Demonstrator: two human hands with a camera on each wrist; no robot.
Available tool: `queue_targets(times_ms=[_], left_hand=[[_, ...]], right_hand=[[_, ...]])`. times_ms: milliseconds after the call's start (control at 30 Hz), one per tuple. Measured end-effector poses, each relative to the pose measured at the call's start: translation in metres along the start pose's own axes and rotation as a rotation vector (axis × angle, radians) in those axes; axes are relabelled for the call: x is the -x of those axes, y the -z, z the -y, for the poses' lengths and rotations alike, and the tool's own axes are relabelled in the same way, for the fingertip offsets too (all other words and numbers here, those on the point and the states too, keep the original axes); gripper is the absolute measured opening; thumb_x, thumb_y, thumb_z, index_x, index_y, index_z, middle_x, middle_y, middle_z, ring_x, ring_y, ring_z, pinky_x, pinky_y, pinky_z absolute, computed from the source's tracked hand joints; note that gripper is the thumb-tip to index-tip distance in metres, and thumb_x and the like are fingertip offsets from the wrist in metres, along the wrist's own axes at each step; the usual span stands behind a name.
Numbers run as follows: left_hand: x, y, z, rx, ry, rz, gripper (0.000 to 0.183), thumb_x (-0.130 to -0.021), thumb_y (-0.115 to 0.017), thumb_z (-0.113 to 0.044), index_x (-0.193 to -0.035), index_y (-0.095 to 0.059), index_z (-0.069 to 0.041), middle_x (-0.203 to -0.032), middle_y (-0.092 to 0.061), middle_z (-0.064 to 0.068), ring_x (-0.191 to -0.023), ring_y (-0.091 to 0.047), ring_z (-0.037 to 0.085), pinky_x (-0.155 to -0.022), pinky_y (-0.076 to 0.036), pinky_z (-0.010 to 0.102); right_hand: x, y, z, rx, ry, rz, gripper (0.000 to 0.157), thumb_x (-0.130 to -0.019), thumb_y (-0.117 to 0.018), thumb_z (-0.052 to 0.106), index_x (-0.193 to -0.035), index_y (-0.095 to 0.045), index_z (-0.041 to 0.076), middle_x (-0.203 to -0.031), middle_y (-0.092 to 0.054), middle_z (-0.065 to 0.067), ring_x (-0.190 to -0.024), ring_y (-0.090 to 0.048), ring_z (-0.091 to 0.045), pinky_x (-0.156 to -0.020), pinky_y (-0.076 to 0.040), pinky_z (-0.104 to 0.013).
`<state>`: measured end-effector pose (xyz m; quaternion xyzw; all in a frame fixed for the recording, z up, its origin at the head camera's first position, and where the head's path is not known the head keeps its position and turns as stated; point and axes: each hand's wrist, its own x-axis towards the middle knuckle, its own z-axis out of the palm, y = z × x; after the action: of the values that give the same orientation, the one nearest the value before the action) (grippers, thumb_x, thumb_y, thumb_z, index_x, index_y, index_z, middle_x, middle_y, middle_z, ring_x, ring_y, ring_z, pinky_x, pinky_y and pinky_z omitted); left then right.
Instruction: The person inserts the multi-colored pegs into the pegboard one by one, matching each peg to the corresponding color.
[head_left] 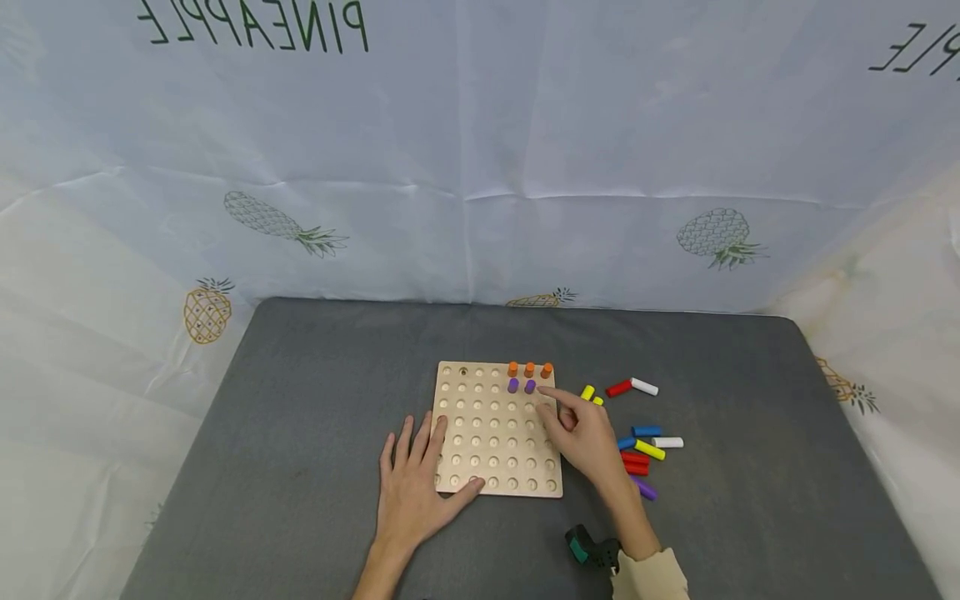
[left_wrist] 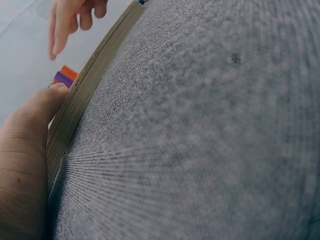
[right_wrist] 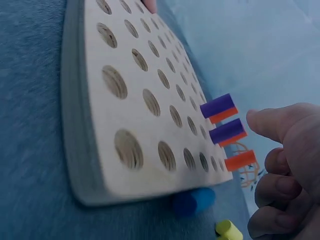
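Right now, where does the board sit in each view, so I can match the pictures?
Head: the board is in the lower middle.
Left wrist: mainly its edge shows, slanting from the top, left of centre, down the left side.
Right wrist: its holed face spans left to middle, running off the top.
Shared landmark: purple pegs standing by orange ones; at least one purple shows in every view.

Printed cloth behind grey table bearing black object
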<state>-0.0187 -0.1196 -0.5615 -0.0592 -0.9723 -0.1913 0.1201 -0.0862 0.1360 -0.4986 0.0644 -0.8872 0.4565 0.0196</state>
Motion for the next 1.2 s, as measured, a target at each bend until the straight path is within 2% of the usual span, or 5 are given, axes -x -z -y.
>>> queue_targets(times_ms=[167,667,933,1200], left_hand=[[0.001,-0.001,0.000,0.003,-0.005,-0.010,0.106,-0.074,-0.068,-0.078,-0.158,-0.040,-0.020,-0.160,-0.047,0.009,-0.151,-0.038,0.041,-0.122,-0.022,0.064],[0.000,-0.002,0.001,-0.003,-0.024,-0.038,0.105,-0.074,-0.067,-0.080,-0.157,-0.042,-0.020,-0.158,-0.050,0.010,-0.149,-0.041,0.041,-0.120,-0.026,0.065],[0.000,-0.002,0.001,0.000,-0.023,-0.035,0.105,-0.074,-0.066,-0.080,-0.158,-0.042,-0.020,-0.159,-0.049,0.010,-0.149,-0.040,0.042,-0.120,-0.026,0.064],[0.000,-0.002,0.001,0.004,-0.022,-0.038,0.105,-0.074,-0.067,-0.079,-0.157,-0.043,-0.020,-0.159,-0.049,0.010,-0.149,-0.040,0.042,-0.120,-0.026,0.065]], right_hand=[[0.017,0.007,-0.003,0.075,0.001,-0.030,0.026,-0.093,-0.076,0.015,-0.118,-0.077,0.010,-0.055,-0.027,0.009,-0.044,-0.024,-0.001,-0.044,-0.022,-0.018],[0.075,0.033,-0.022,0.177,-0.095,-0.114,0.024,-0.088,-0.080,0.013,-0.112,-0.079,0.013,-0.055,-0.029,0.010,-0.045,-0.024,0.002,-0.043,-0.026,-0.017],[0.092,0.047,-0.033,0.255,-0.177,-0.133,0.022,-0.088,-0.081,0.015,-0.110,-0.080,0.015,-0.057,-0.029,0.009,-0.046,-0.023,0.000,-0.044,-0.025,-0.018],[0.101,0.061,-0.042,0.312,-0.219,-0.127,0.019,-0.088,-0.080,0.016,-0.106,-0.079,0.012,-0.059,-0.030,0.009,-0.048,-0.021,0.001,-0.045,-0.023,-0.017]])
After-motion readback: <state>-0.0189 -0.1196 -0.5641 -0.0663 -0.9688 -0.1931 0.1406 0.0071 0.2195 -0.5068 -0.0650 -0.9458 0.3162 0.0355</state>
